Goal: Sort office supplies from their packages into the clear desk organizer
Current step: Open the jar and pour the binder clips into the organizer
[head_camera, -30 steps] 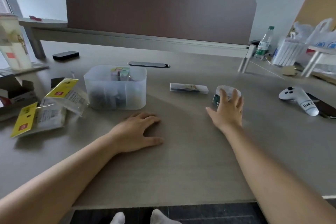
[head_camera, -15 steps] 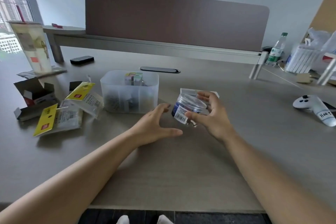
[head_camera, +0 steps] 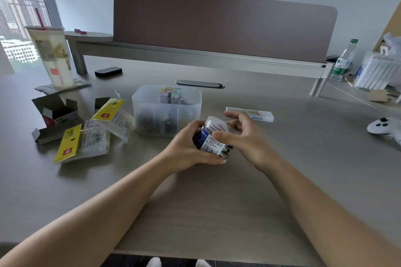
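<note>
A small clear jar with a blue and white label sits tilted between both hands, just in front of the clear desk organizer. My left hand wraps around the jar's body from below and the left. My right hand touches the jar from the right, thumb on the label and fingers curled near the lid. The organizer holds dark clips and colourful sticky notes. A flat white box lies on the desk behind my right hand.
Two yellow-headed plastic packets and an opened cardboard box lie left of the organizer. A tall drink cup stands at the far left. A white game controller rests at the right edge, a water bottle behind.
My right hand picked the jar up from the right of the desk and brought it to the middle. My left hand lifted off the desk and closed around the jar.
</note>
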Demonstrator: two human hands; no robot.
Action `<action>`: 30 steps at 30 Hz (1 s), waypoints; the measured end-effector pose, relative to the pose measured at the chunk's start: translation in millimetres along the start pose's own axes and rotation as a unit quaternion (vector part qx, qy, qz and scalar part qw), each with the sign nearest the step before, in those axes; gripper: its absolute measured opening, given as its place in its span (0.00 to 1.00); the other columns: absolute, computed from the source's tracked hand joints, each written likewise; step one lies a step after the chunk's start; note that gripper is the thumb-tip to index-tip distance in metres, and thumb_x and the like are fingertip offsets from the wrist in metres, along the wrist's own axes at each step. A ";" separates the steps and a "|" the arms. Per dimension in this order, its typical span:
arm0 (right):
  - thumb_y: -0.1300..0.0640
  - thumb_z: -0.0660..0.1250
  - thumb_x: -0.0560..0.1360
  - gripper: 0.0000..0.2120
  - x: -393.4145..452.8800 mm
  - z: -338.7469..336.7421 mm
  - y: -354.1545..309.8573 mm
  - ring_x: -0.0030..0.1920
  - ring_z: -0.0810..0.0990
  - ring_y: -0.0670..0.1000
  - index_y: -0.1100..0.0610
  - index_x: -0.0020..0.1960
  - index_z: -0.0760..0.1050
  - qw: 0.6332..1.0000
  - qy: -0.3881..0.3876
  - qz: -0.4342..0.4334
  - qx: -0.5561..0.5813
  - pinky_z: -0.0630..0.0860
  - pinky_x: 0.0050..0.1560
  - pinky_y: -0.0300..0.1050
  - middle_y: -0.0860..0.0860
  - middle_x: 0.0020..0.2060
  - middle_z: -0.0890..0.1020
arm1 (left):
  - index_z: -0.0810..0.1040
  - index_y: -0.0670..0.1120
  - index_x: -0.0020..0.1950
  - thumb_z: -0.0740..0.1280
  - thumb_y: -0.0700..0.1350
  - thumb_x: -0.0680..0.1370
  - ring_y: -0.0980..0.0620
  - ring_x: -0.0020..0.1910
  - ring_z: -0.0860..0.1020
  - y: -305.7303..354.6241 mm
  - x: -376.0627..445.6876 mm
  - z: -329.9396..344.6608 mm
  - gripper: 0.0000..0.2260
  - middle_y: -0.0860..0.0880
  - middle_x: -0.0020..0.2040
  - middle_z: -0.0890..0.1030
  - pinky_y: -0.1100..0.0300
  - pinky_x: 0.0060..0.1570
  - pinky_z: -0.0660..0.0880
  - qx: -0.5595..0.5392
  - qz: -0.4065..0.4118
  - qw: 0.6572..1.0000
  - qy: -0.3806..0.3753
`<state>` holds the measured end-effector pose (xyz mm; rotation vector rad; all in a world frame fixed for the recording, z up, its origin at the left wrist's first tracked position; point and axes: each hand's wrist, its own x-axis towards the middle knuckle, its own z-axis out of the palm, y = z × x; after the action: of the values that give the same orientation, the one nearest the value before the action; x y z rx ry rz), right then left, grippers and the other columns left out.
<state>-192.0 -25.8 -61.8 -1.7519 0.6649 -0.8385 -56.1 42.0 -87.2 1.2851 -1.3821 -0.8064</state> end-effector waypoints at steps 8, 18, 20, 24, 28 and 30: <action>0.61 0.72 0.66 0.25 -2.1 4.1 -1.3 0.56 0.72 0.48 0.50 0.58 0.65 1.000 0.003 -0.016 0.000 0.74 0.57 0.45 0.45 0.48 0.71 | 0.71 0.52 0.50 0.77 0.41 0.52 0.58 0.41 0.81 3.7 -1.5 -5.8 0.30 0.51 0.43 0.80 0.62 0.43 0.79 -0.022 0.015 1.000 -0.013; 0.58 0.72 0.58 0.27 4.5 -4.8 -10.1 0.53 0.75 0.43 0.45 0.54 0.68 0.987 -0.155 -0.021 0.024 0.75 0.51 0.34 0.45 0.54 0.73 | 0.72 0.48 0.53 0.75 0.41 0.51 0.53 0.42 0.81 3.7 -8.3 -21.0 0.32 0.49 0.43 0.82 0.63 0.40 0.79 -0.117 -0.040 0.990 -0.064; 0.55 0.70 0.57 0.30 7.5 -7.5 -12.5 0.58 0.73 0.44 0.43 0.57 0.66 0.980 -0.200 -0.007 0.005 0.73 0.55 0.37 0.46 0.60 0.71 | 0.72 0.47 0.54 0.75 0.38 0.51 0.53 0.42 0.81 3.6 -9.3 -25.7 0.32 0.47 0.45 0.80 0.62 0.42 0.79 -0.116 -0.050 0.990 -0.066; 0.40 0.66 0.62 0.39 12.9 -3.4 -18.0 0.57 0.69 0.44 0.44 0.69 0.56 0.973 -0.134 0.021 -0.185 0.69 0.56 0.40 0.45 0.58 0.68 | 0.70 0.49 0.53 0.72 0.27 0.62 0.60 0.39 0.80 6.5 -7.6 -29.1 0.27 0.49 0.45 0.78 0.67 0.39 0.77 -0.085 -0.037 0.995 -0.037; 0.44 0.70 0.67 0.34 13.8 2.6 -18.8 0.45 0.72 0.40 0.49 0.67 0.60 0.970 -0.111 -0.002 -0.217 0.69 0.45 0.34 0.42 0.46 0.70 | 0.69 0.50 0.52 0.74 0.29 0.60 0.59 0.40 0.80 3.4 -8.5 -32.9 0.28 0.50 0.45 0.78 0.65 0.42 0.78 -0.052 -0.022 0.998 -0.015; 0.48 0.71 0.63 0.33 12.7 3.2 -19.2 0.48 0.72 0.40 0.48 0.65 0.63 0.972 -0.131 -0.013 -0.197 0.69 0.44 0.33 0.44 0.52 0.72 | 0.69 0.49 0.52 0.74 0.30 0.58 0.60 0.39 0.80 2.9 -11.4 -36.9 0.28 0.50 0.45 0.78 0.66 0.40 0.78 -0.058 -0.027 0.998 -0.015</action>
<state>-181.0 -27.7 -41.4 -2.1855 0.6631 -0.4975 -22.9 59.8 -78.5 1.2277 -1.3100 -0.9330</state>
